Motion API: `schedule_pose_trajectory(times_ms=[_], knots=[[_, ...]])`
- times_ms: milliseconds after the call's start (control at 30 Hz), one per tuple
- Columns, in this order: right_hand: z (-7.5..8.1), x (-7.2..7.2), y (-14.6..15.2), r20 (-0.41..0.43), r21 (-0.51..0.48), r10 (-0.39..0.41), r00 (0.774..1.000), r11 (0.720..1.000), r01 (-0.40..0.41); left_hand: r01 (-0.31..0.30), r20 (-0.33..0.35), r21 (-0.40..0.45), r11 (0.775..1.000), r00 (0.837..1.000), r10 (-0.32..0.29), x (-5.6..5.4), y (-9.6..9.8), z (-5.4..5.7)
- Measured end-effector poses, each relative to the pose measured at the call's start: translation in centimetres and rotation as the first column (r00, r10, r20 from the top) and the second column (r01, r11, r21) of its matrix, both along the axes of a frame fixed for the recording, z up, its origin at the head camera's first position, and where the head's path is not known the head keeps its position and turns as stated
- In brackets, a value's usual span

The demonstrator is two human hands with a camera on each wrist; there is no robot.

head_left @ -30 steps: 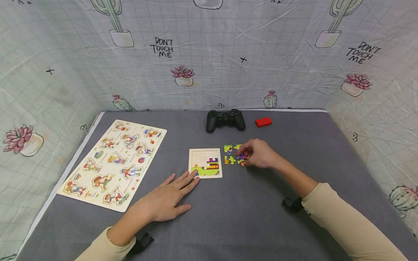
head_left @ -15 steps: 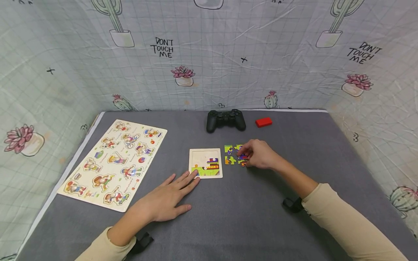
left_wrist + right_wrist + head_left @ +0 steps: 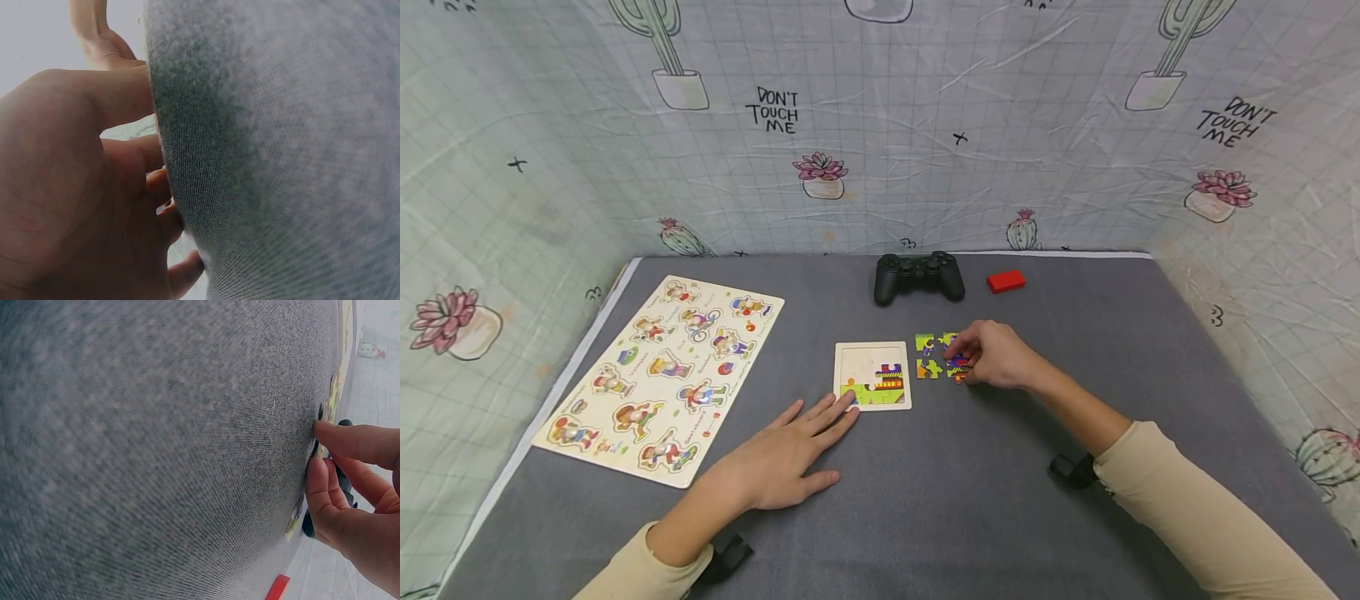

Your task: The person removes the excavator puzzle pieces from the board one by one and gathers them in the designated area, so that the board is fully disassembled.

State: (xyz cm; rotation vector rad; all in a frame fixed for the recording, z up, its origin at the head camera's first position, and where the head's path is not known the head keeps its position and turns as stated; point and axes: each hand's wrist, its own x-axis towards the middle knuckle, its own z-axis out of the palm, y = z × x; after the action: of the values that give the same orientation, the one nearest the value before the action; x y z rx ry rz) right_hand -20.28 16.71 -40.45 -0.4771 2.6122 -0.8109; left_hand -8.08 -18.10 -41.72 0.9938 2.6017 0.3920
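My left hand (image 3: 782, 462) lies flat with fingers spread on the grey tabletop, its fingertips over the lower left corner of a small square puzzle tray (image 3: 839, 358). Green pieces line the tray's bottom, with purple and red-yellow ones at its right side. Just right of the tray lie several loose jigsaw pieces (image 3: 929, 368), grouped closely. My right hand (image 3: 996, 354) reaches over the right side of this group and pinches a purple jigsaw piece (image 3: 957, 362) between thumb and fingers, partly hidden by them. In the right wrist view, the fingertips (image 3: 316, 472) are right down at the tabletop.
A large cream picture board (image 3: 655, 375) with figures of children lies slanted at the left. Behind the tray sits a black game controller (image 3: 918, 277), with a red block (image 3: 1005, 281) to its right. A printed cloth wall (image 3: 895, 192) surrounds the table's back and sides.
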Motion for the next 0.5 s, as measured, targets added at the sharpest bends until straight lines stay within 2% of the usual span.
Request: schedule_pose_trajectory(times_ms=[500], knots=[[0.35,0.09,0.21,-0.013,-0.040,0.010,1.000,0.999,-0.011,0.001,0.002,-0.005,1.000,1.000,-0.001,-0.05,-0.05,-0.16]])
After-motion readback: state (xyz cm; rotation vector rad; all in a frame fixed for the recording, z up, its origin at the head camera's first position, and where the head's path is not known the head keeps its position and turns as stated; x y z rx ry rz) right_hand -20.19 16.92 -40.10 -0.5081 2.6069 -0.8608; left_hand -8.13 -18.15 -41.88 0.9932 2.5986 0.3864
